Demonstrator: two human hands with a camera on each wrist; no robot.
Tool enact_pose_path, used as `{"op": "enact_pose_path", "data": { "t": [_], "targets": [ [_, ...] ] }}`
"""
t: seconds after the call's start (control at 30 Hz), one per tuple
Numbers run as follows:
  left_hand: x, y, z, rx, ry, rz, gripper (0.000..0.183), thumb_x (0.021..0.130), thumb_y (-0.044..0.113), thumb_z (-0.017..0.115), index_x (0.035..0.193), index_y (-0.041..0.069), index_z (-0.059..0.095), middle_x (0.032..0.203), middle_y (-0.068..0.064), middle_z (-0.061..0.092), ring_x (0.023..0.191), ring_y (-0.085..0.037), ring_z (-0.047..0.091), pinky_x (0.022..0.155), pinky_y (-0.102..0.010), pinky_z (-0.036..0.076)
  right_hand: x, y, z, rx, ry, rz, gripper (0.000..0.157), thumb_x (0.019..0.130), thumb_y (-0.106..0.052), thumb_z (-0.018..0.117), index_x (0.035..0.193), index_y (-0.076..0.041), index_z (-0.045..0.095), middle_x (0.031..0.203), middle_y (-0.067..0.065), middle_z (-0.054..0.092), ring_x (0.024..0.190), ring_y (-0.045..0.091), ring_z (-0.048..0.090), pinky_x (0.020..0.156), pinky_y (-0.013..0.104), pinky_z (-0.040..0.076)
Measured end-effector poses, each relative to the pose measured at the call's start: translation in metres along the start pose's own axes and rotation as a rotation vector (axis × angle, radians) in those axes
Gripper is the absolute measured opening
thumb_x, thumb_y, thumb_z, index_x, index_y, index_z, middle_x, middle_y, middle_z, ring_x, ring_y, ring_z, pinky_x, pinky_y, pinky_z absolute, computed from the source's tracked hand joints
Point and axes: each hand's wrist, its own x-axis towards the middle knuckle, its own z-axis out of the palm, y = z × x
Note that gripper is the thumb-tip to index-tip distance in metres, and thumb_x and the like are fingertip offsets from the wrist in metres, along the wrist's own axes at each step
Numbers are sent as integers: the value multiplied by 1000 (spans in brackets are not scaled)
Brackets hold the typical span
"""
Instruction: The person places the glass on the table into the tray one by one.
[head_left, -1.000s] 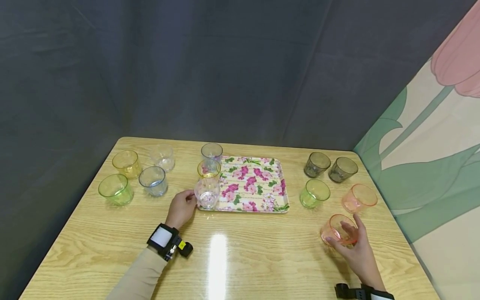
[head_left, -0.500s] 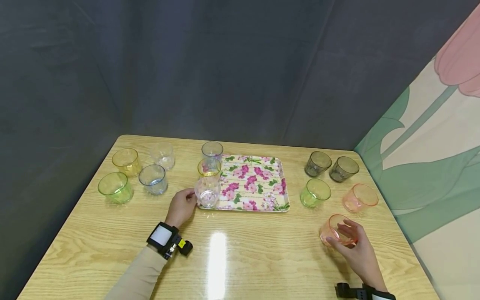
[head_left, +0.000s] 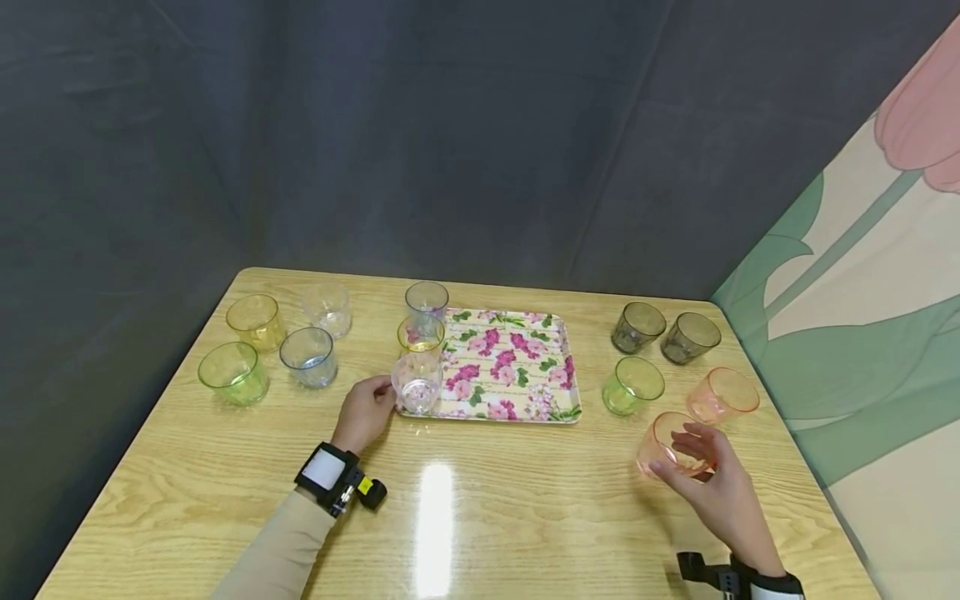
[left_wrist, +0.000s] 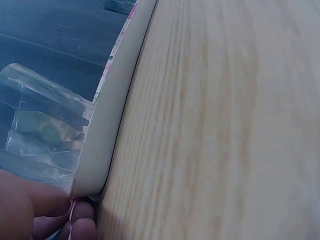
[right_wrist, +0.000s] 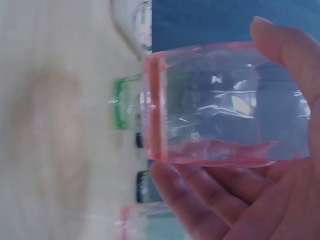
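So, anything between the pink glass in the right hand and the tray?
Nothing visible between the held pink glass and the near right corner of the tray; a green glass beyond that line might get bumped.

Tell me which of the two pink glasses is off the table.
The nearer pink glass, gripped in the right hand above the table; the other pink glass stands on the table farther back, untouched by either hand.

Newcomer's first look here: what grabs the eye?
The floral tray mid-table, bright pink flowers, with three glasses lined along its left side. Then the orange-pink glass gripped by the right hand at right, while the left hand pinches the tray's near-left edge.
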Motion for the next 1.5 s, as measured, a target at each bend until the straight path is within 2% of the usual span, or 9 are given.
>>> {"op": "enact_pose_path", "data": {
  "t": [0.23, 0.37, 0.63, 0.77, 0.97, 1.23, 1.5],
  "targets": [
    [0, 0, 0, 6, -3, 2, 28, 91, 14, 51, 112, -1, 65, 96, -15, 67, 86, -24, 60, 75, -42, 50, 6, -21, -6, 5, -10, -65, 69, 76, -31, 73, 131, -5, 40, 116, 15, 60, 98, -7, 48, 65, 21, 47],
    [0, 1, 0, 2, -5, -3, 28, 91, 14, 51, 111, 1, 65, 94, -14, 67, 84, -22, 59, 74, -41, 50, 8, -35, -8, 12, -31, -76, 71, 75, -33, 73, 132, -6, 40, 117, 15, 60, 99, -4, 50, 66, 24, 48],
    [1, 1, 0, 1, -5, 3, 28, 91, 12, 51, 112, -1, 65, 94, -14, 67, 84, -23, 59, 74, -41, 50, 15, -50, -6, 22, -52, -82, 70, 75, -34, 73, 130, -5, 41, 116, 17, 61, 101, 17, 55, 68, 27, 49],
    [2, 0, 0, 8, -11, -12, 29, 91, 13, 51, 113, -1, 64, 98, -16, 67, 89, -24, 59, 77, -42, 50, 20, -55, -4, 27, -72, -84, 72, 76, -36, 72, 132, -6, 40, 117, 15, 61, 103, 17, 54, 69, 29, 48],
    [2, 0, -1, 9, -11, -18, 29, 92, 13, 51, 113, -1, 64, 99, -16, 67, 90, -25, 59, 79, -43, 50, 32, -68, 5, 74, -108, -119, 75, 75, -38, 72, 133, -4, 39, 119, 16, 59, 106, 25, 54, 71, 33, 48],
    [2, -2, 1, -6, 26, 38, 25, 88, 9, 53, 106, -2, 67, 86, -13, 67, 78, -21, 60, 71, -41, 49, 52, -91, 22, 113, -152, -125, 81, 74, -47, 70, 134, -6, 35, 121, 15, 57, 110, 26, 52, 75, 43, 45],
    [3, -3, 0, -13, 6, 22, 27, 89, 12, 53, 109, 0, 66, 88, -11, 67, 79, -19, 59, 72, -40, 49, 73, -109, 38, 161, -170, -170, 80, 73, -48, 70, 132, -5, 37, 119, 16, 58, 107, 25, 53, 73, 43, 47]
  ]
}}
